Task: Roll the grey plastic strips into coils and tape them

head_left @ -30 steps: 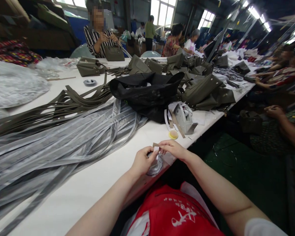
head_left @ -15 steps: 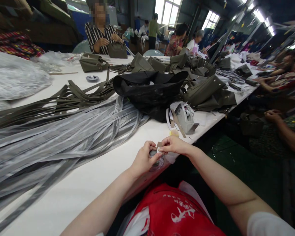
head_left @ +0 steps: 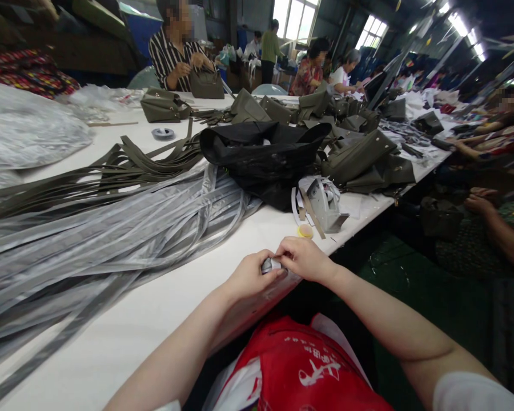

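Observation:
At the near edge of the table my left hand (head_left: pixel 253 275) is closed around a small grey-and-white roll (head_left: pixel 267 265) that looks like tape. Most of the roll is covered by the fingers. Right against it, my right hand (head_left: pixel 300 258) pinches a small brown piece (head_left: pixel 278 256), of which only a thin edge shows. The fingertips of both hands nearly meet. Just beyond them lies a round yellow-rimmed disc (head_left: pixel 305 230), and behind that stands a grey dispenser-like device (head_left: pixel 324 206) with brown and white strips beside it.
A black open bag (head_left: pixel 265 160) stands mid-table. Wrapped grey straps (head_left: pixel 111 234) and bare olive straps (head_left: pixel 145 165) spread to the left. Olive handbags (head_left: pixel 360 160) are heaped behind, near another roll (head_left: pixel 163 134). A person in stripes (head_left: pixel 175 57) handles a handbag across the white table (head_left: pixel 163 337).
The brown piece has tipped from showing its face to showing an edge. My left hand has turned so the roll's side shows. Across the table, the striped-sleeved person has turned slightly.

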Demonstrator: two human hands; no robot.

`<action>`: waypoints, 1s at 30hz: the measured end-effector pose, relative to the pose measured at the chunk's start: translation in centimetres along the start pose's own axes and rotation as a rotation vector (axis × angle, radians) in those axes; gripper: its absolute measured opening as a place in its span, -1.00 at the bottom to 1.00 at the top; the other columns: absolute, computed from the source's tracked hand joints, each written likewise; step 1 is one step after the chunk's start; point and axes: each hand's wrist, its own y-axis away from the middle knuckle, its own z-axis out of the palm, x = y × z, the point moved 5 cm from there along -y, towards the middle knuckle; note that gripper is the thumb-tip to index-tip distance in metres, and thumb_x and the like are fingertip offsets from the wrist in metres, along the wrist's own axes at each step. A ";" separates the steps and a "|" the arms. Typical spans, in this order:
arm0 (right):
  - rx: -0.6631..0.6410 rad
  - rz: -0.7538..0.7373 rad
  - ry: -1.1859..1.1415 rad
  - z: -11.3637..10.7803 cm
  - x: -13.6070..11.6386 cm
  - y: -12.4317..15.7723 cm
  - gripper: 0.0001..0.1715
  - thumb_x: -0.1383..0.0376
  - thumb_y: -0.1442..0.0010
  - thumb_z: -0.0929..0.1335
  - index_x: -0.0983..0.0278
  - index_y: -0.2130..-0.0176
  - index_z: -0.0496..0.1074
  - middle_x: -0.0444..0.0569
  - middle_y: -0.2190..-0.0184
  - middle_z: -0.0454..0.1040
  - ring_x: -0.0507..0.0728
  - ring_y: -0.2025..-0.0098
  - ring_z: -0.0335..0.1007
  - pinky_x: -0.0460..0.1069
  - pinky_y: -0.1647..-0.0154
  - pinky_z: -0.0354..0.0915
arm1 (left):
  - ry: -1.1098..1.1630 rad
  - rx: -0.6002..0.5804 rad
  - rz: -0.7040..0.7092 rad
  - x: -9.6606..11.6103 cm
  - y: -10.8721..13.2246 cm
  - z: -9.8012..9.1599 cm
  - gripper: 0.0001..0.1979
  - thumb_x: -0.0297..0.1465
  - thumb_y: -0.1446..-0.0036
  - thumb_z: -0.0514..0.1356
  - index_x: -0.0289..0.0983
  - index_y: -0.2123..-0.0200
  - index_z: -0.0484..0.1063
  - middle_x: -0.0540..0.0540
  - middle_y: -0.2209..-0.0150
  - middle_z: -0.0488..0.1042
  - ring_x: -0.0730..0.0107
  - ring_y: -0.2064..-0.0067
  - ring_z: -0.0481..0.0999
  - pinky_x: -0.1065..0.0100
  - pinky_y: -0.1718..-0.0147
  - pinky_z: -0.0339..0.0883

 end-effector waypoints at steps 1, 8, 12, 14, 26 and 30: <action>0.005 -0.017 0.024 0.1 -0.2 0.1 -0.92 0.46 -0.10 0.38 0.28 0.38 0.47 -0.08 0.44 0.47 0.06 0.37 0.37 -0.08 0.35 0.20 | 0.034 -0.047 0.001 -0.1 -0.1 0.1 -0.70 -0.28 -0.07 0.25 -0.24 0.12 0.48 -0.08 0.18 0.57 0.23 0.16 0.52 0.29 0.10 0.33; -0.101 0.044 -0.080 0.1 0.0 0.0 -0.89 0.45 -0.14 0.38 0.28 0.31 0.51 -0.08 0.39 0.54 0.05 0.33 0.43 -0.09 0.29 0.26 | 0.215 -0.136 0.022 0.5 0.2 0.3 -0.69 -0.39 -0.11 0.19 -0.24 0.06 0.52 -0.03 0.11 0.57 0.21 0.04 0.50 0.31 -0.02 0.29; -0.129 0.091 -0.040 0.0 -0.1 -0.1 -0.93 0.45 -0.13 0.38 0.30 0.33 0.47 -0.09 0.40 0.53 0.04 0.38 0.42 -0.11 0.36 0.26 | 0.213 -0.131 0.002 0.7 0.2 0.4 -0.64 -0.38 -0.10 0.19 -0.26 0.01 0.51 -0.04 0.15 0.58 0.23 0.12 0.51 0.34 0.06 0.31; -0.117 0.046 0.059 -0.1 -0.7 0.0 -0.93 0.45 -0.13 0.37 0.30 0.34 0.45 -0.08 0.41 0.50 0.06 0.38 0.41 -0.09 0.36 0.26 | 0.256 -0.139 -0.035 0.4 0.1 0.5 -0.62 -0.37 -0.11 0.17 -0.30 -0.01 0.49 -0.07 0.18 0.58 0.26 0.20 0.50 0.34 0.16 0.34; -0.015 -0.269 0.210 1.1 -2.5 1.8 -0.66 0.44 -0.27 0.23 0.26 0.00 0.41 0.10 0.04 0.49 0.20 0.03 0.40 0.09 -0.01 0.34 | 0.691 0.126 -0.304 -1.7 -0.2 -0.6 -0.64 -0.19 -0.05 0.23 -0.31 0.18 0.59 -0.14 0.23 0.60 0.20 0.10 0.51 0.22 0.02 0.31; 0.037 -0.300 0.104 -0.4 -1.3 2.1 -0.72 0.37 -0.25 0.27 0.26 0.04 0.42 0.08 0.05 0.50 0.17 0.01 0.40 0.08 -0.05 0.33 | 0.643 0.122 -0.363 -2.3 -0.1 -0.7 -0.58 -0.16 0.03 0.33 -0.32 0.16 0.58 -0.11 0.34 0.59 0.24 0.21 0.53 0.29 0.15 0.36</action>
